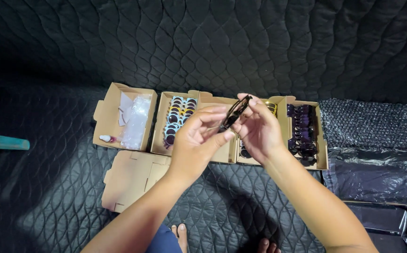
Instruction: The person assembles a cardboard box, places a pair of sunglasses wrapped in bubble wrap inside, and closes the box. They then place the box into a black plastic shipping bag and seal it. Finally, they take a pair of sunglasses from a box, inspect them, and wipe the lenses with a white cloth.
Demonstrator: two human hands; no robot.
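Observation:
Both my hands hold one pair of dark sunglasses (pixel 234 114) up above a row of open cardboard boxes. My left hand (pixel 195 140) pinches its lower end, and my right hand (pixel 257 127) grips the upper part with the fingers curled round the frame. Under my hands, one box (pixel 175 122) holds a stack of sunglasses with light blue and yellow frames. Another box (pixel 304 133) at the right holds dark purple sunglasses. The box directly beneath my hands is mostly hidden.
The leftmost box (pixel 124 117) holds clear plastic bags and a small bottle. A flat folded carton (pixel 133 177) lies in front. Bubble wrap (pixel 371 125) and dark plastic bags (pixel 377 175) sit at the right. Black quilted fabric (pixel 241 47) covers everything. My toes (pixel 180 232) show at the bottom.

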